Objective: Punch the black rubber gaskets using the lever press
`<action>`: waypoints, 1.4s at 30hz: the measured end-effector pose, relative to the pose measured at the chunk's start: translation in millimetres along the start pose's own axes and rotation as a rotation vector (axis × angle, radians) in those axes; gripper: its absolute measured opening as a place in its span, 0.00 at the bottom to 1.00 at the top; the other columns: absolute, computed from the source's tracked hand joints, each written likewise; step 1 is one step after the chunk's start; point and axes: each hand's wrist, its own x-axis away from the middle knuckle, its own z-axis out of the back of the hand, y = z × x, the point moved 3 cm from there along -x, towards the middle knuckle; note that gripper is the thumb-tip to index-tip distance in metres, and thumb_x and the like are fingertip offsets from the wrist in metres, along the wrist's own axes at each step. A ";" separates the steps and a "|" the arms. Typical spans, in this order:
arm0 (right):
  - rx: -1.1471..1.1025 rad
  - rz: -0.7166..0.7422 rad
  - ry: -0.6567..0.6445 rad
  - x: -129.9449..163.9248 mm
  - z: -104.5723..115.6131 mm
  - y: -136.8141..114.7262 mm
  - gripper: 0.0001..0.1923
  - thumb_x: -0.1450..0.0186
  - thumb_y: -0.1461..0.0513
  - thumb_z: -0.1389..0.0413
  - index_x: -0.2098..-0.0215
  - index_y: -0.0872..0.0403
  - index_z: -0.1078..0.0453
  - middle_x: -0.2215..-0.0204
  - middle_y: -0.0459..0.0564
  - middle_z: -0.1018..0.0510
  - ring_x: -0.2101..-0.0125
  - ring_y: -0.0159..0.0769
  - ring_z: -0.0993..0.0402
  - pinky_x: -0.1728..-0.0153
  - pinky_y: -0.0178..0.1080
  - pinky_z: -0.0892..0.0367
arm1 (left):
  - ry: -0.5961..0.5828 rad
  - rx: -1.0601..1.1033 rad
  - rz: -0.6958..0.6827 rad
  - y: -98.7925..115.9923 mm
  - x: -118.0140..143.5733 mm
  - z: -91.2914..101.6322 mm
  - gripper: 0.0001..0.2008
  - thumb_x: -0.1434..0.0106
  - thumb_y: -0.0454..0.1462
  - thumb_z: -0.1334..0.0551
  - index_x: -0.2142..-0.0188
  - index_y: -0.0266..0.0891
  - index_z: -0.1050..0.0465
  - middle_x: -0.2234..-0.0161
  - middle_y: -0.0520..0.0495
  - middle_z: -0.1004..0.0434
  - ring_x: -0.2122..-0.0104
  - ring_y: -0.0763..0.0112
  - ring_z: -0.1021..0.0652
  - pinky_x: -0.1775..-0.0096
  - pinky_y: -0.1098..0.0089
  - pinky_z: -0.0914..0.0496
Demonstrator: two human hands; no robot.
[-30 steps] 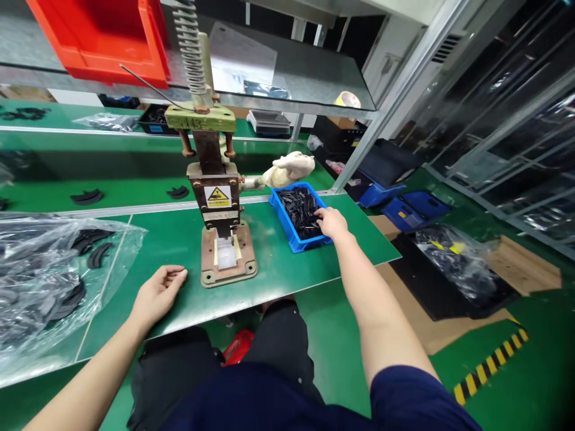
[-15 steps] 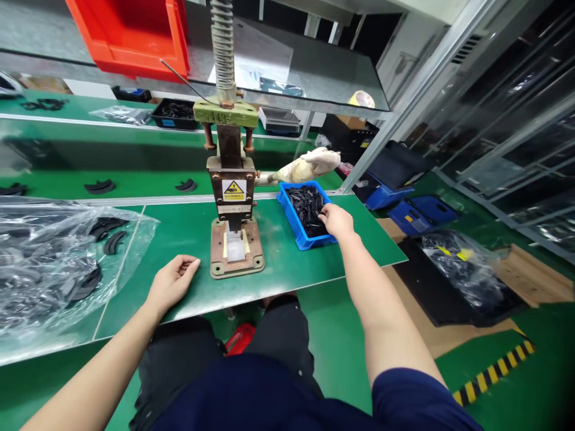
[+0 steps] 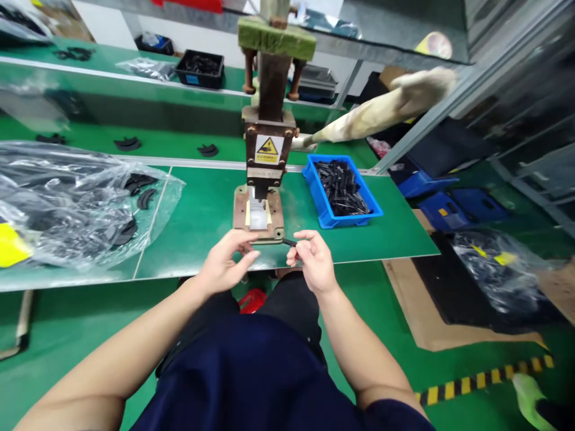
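Observation:
A small black plastic part is pinched in my right hand, just in front of the press base. My left hand holds nothing; its thumb and fingers are apart at the front edge of that base. Between and beyond the hands stands a hand press with a warning label and a rusty base plate. A pale block sits on the plate under the ram. To the right, a blue bin holds many similar black parts.
A wrapped lever sticks out rightward from the press, above the blue bin. Clear plastic bags with curved black pieces cover the bench's left side. Curved black pieces lie on the strip behind. A black tray stands farther back.
My right hand has left the blue bin and come to the press front with a black part. My left hand has moved right and opened. The view has shifted.

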 end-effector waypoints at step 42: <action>0.249 0.605 0.207 -52.3 25.2 -95.3 0.12 0.29 0.54 0.37 0.49 0.47 0.23 0.60 0.48 0.21 0.60 0.33 0.23 0.54 0.41 0.25 | 0.067 0.081 0.337 -88.0 -70.7 23.1 0.13 0.31 0.47 0.33 0.59 0.40 0.26 0.65 0.47 0.18 0.68 0.68 0.19 0.62 0.65 0.23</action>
